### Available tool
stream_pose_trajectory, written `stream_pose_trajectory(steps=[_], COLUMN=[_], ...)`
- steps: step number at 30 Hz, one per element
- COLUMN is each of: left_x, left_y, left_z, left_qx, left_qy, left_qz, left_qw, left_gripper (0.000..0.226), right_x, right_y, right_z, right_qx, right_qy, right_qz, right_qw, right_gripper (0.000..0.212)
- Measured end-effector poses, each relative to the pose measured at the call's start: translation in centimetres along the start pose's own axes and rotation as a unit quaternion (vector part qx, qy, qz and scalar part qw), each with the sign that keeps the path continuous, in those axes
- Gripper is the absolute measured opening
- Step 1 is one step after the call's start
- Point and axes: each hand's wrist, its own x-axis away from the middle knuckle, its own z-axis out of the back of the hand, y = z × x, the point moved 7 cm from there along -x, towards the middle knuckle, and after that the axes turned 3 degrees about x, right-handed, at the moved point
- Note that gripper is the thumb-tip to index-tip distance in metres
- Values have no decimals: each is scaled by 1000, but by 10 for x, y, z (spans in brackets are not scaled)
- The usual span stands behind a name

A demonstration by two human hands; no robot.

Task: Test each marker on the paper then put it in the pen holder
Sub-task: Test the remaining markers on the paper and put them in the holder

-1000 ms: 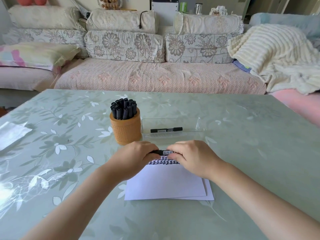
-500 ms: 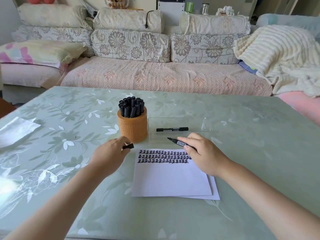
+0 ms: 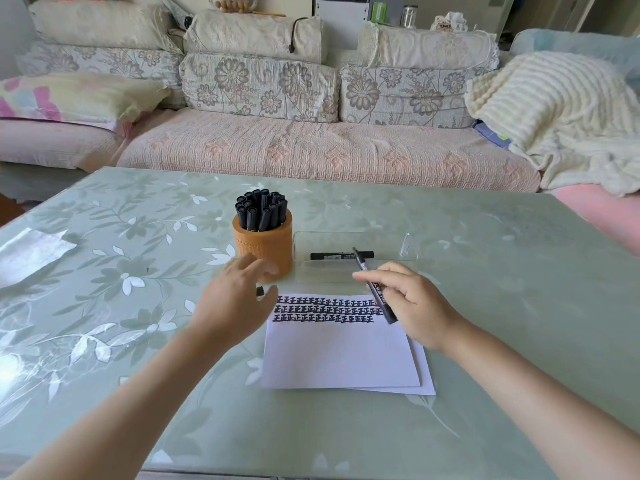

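While the right hand (image 3: 412, 306) pinches the uncapped marker (image 3: 381, 299) mid-barrel, tip pointing far, over the paper's (image 3: 339, 355) far right corner, the left hand (image 3: 235, 303) spreads near the pen holder (image 3: 263, 247), a cap (image 3: 259, 291) by its thumb; whether it is held, I cannot tell. Light, stiff, smooth: grip the barrel, clear of the inky tip.

One uncapped marker (image 3: 375, 289) is hovering and one capped marker (image 3: 341, 255) is lying in the single clear tray (image 3: 405, 244). One pen holder (image 3: 263, 247) is carrying a bunch of markers (image 3: 261, 209) too crowded to count. Two paper sheets (image 3: 339, 355) are lying stacked, bearing three inked rows (image 3: 325, 310).
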Motion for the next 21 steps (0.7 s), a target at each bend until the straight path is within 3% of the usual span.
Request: stream_pose_trajectory(steps=[2,4,7,9,14,17,21], left_x=[5,14,29,38,46,46,46], left_y=[26,54,87,98,102,104,103], left_z=[-2,-12,-36,-53,-76,-77,-79], left_qx=[46,65,68,60,17,2,7], left_qy=[-3,-28,-81,-106,-140,-138,-138], left_qz=[-53,-103,-158,-188,-207,-214,-208], left_qw=[998,992,982,974,968,967,968], left_gripper=[16,20,22,22,36,35,33], right_x=[2,5,12,16,18,19,21], right_y=[1,5,10,13,28,43,57], right_z=[4,8,12,13,15,10,2], right_qx=[-34,-38,-26,-71,-200,-174,-162], right_qy=[8,24,44,66,114,102,94], right_qz=[-14,-24,-17,-15,-77,-138,-177], right_qw=[999,999,999,995,970,970,966], right_gripper=[74,71,26,8,14,6,14])
